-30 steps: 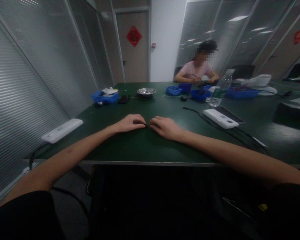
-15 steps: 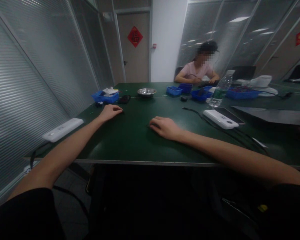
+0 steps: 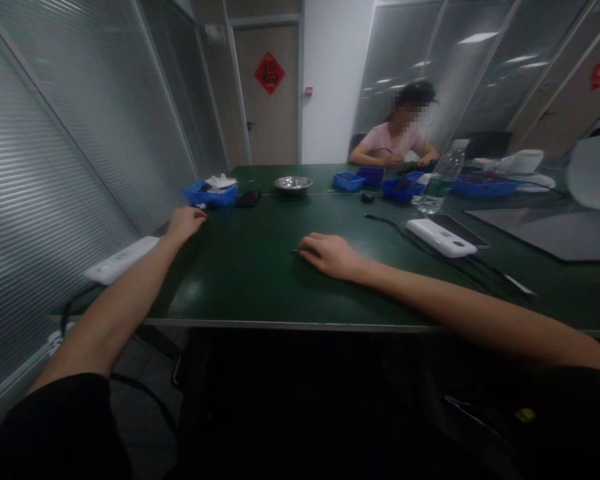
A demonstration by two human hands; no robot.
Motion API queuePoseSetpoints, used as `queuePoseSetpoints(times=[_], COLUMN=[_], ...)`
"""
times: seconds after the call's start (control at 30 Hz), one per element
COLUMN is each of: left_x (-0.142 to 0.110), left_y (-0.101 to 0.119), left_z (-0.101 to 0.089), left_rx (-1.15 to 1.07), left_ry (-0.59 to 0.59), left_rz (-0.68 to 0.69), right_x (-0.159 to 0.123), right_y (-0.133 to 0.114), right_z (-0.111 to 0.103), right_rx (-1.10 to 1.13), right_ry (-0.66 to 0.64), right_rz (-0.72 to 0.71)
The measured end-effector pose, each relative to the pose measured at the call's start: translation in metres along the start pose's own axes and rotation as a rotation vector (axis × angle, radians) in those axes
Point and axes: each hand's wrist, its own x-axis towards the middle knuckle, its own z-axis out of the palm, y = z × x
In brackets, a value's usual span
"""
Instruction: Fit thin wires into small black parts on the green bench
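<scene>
My left hand (image 3: 184, 225) is low over the green table (image 3: 250, 280), just in front of a blue basket (image 3: 213, 195) with white tissue on top. Its fingertips are pressed together; whatever may be between them is too small to make out. My right hand (image 3: 330, 256) rests on the table at the middle, fingers curled around a thin metal tool (image 3: 295, 251). Only the tool's narrow tip pokes out to the left; the remainder is hidden inside the hand.
Behind are a steel bowl (image 3: 293, 185), a black phone (image 3: 249, 198) and blue trays (image 3: 349, 181). On the right stand a water bottle (image 3: 443, 180), a white power bank (image 3: 440, 238) with cables and a dark flat sheet (image 3: 550, 230). A co-worker (image 3: 393, 143) sits opposite.
My left hand has moved left, towards the blue basket's front. My right hand stays put. At the far right, the dark sheet now lies flat and a large pale object has come into view.
</scene>
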Motion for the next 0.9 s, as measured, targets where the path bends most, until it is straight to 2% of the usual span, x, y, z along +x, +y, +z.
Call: queuePoseSetpoints(times=[0.1,0.17,0.33,0.43,0.53,0.67,0.9], left_x=[-0.004,-0.012,-0.054,-0.079,-0.091,-0.092,-0.092], left_y=[0.024,0.051,0.135,0.170,0.183,0.183,0.183], left_z=[0.007,0.013,0.024,0.025,0.024,0.024,0.023], left_rx=[-0.092,-0.207,-0.532,-0.646,-0.682,-0.724,-0.740], left_ry=[-0.027,-0.076,-0.330,-0.438,-0.483,-0.520,-0.554], left_rz=[0.129,0.247,0.610,0.747,0.792,0.764,0.770], right_x=[0.000,0.000,-0.001,-0.002,-0.002,-0.002,-0.003], right_y=[0.000,-0.001,-0.002,-0.002,-0.002,-0.002,-0.001], right_z=[0.000,0.000,-0.001,-0.001,-0.001,-0.001,0.000], right_rx=[-0.013,-0.010,0.007,0.005,0.028,0.058,0.050], right_ry=[0.007,0.009,0.025,0.046,0.047,0.042,0.059], right_rz=[0.000,-0.001,-0.004,-0.006,-0.035,-0.073,-0.050])
